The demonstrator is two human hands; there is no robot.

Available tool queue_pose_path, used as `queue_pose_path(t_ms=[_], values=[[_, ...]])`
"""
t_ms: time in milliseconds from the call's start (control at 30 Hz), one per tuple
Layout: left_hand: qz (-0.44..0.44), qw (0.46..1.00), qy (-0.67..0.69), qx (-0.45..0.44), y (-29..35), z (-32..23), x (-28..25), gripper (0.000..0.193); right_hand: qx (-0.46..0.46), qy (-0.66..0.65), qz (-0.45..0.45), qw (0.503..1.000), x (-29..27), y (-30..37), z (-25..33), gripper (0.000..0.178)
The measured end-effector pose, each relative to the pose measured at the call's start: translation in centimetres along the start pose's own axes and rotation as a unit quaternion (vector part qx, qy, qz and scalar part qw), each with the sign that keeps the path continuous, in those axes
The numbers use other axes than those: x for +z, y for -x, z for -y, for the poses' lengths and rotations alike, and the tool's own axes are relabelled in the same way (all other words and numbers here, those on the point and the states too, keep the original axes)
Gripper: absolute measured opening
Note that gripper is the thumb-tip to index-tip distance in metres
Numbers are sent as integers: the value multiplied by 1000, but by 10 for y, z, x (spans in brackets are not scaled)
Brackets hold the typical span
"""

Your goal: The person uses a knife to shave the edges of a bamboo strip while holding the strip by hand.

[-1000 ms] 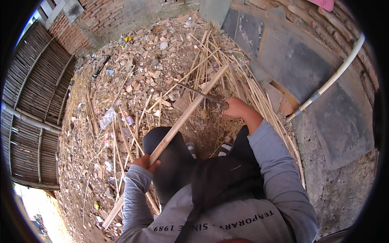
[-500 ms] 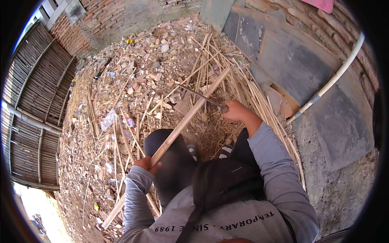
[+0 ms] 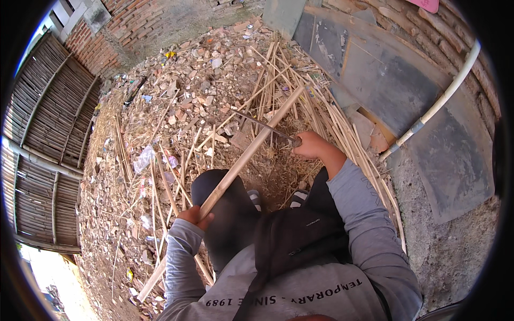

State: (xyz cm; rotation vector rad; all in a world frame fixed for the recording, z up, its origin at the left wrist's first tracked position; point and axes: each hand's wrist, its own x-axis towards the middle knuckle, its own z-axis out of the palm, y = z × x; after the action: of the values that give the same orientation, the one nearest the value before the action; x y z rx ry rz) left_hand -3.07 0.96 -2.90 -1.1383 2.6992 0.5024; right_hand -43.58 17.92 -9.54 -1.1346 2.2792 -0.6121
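- On my far left, a dark bamboo fence (image 3: 45, 144) leans in, with a bright gap below its lower end.
- Next to it at the top, I have a worn brick wall (image 3: 128, 27) behind the ground.
- The ground (image 3: 187, 101) is bare earth under broken brick, stones, straw and litter, including a crumpled clear plastic sheet (image 3: 143, 159).
- In the middle, thin sticks (image 3: 273, 80) lie crossed in a loose heap, and more run down the right side.
- To the right, I see dark flat panels (image 3: 393, 80) against another wall, a pale pipe (image 3: 444, 104) slanting across them, and rough concrete (image 3: 423, 257) below.
- The one container I can make out is a black bag (image 3: 300, 238) worn at the person's front; its contents are hidden.
- The left hand (image 3: 197, 216) is closed around the bamboo strip (image 3: 249, 154), which slants over the left thigh from lower left to upper right.
- The right hand (image 3: 311, 145) is wrapped tight on the handle of a knife (image 3: 282, 134); its narrow blade points left and crosses the strip towards the far end. I cannot tell how deeply its edge bites.
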Motion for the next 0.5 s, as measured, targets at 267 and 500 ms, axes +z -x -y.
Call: queue_pose_path(t_ms=[267, 500], values=[[43, 998, -25, -27, -5, 1, -2, 54, -96, 48, 3, 994, 14, 8, 9, 35], [46, 999, -18, -24, -6, 1, -2, 59, -49, 27, 9, 998, 8, -3, -2, 34]])
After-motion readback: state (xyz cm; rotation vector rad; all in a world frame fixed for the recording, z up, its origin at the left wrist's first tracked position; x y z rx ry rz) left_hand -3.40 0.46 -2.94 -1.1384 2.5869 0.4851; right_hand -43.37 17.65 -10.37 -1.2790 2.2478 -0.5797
